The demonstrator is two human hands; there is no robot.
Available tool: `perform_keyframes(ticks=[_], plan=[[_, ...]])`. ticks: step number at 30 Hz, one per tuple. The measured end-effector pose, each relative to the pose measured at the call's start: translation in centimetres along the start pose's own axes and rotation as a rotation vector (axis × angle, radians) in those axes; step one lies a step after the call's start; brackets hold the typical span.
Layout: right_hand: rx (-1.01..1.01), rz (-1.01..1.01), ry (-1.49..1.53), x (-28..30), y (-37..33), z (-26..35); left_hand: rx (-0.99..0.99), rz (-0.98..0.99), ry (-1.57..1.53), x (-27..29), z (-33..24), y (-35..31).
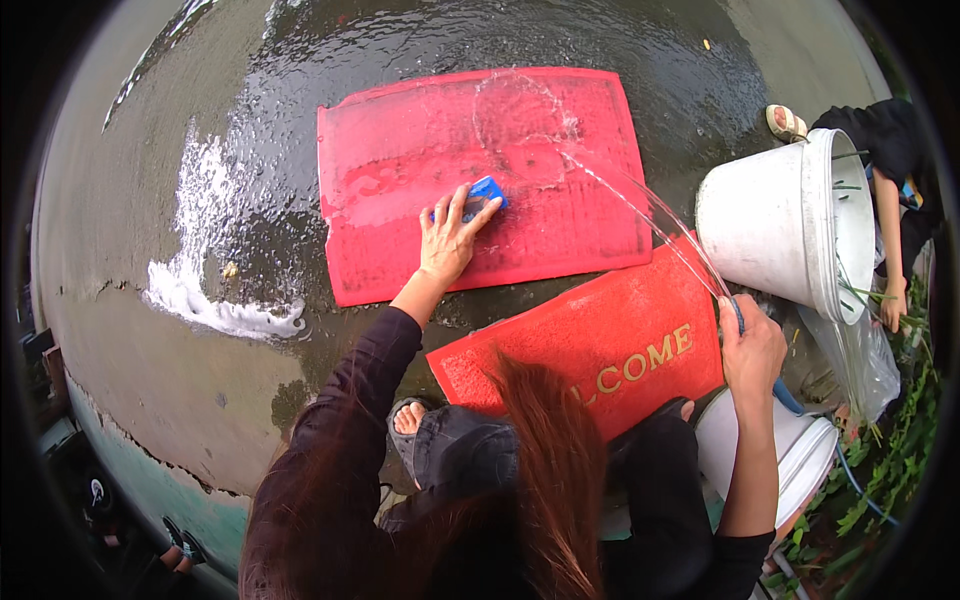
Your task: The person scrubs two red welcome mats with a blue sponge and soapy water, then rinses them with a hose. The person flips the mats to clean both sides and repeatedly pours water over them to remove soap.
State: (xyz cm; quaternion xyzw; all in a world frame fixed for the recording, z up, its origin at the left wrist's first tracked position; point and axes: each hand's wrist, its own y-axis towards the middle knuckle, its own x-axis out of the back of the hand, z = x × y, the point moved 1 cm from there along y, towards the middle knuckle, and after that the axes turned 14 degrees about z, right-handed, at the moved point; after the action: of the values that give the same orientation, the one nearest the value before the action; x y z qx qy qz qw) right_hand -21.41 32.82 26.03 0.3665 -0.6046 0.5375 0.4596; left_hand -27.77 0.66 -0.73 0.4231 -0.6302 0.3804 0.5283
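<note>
My left hand [450,235] is closed over a small blue scrub brush [487,192], pressing it on a wet pinkish-red mat [400,130] that lies flat on the ground. Under the palm, part of the brush is hidden. Dark stains and water cover the mat. At the right, my right hand [752,345] grips the end of a blue hose [740,315], fingers wrapped round it. From there a thin arc of water [640,205] splashes onto the mat's upper middle. Between my hands and knees lies a red doormat [560,345] with gold lettering, partly covered by hanging hair.
A white bucket [760,215] lies tipped at the right, beside a clear plastic bag [865,365]. Another white bucket [775,440] is by my right knee. Another person's arm [888,240] reaches down there. White suds [205,225] spread over the wet concrete at left.
</note>
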Motion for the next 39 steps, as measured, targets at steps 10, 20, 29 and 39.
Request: perform_keyframes(ticks=[10, 20, 29, 39], plan=[[-0.026, -0.081, 0.156, -0.2, -2.3, -3.5, 0.070, -0.064, -0.071, -2.6, -10.8, 19.3], [-0.035, -0.065, 0.200, 0.2, -1.8, -4.2, 0.137, 0.050, -0.070, -2.0, -6.7, 29.3], [-0.024, -0.025, 0.157, 0.3, -0.7, -2.5, 0.604, -0.158, -0.019, 0.0, 18.9, 6.7], [0.028, 0.061, 0.098, 1.3, -1.8, 3.6, 0.316, 0.024, -0.234, -1.1, -6.2, 0.3]])
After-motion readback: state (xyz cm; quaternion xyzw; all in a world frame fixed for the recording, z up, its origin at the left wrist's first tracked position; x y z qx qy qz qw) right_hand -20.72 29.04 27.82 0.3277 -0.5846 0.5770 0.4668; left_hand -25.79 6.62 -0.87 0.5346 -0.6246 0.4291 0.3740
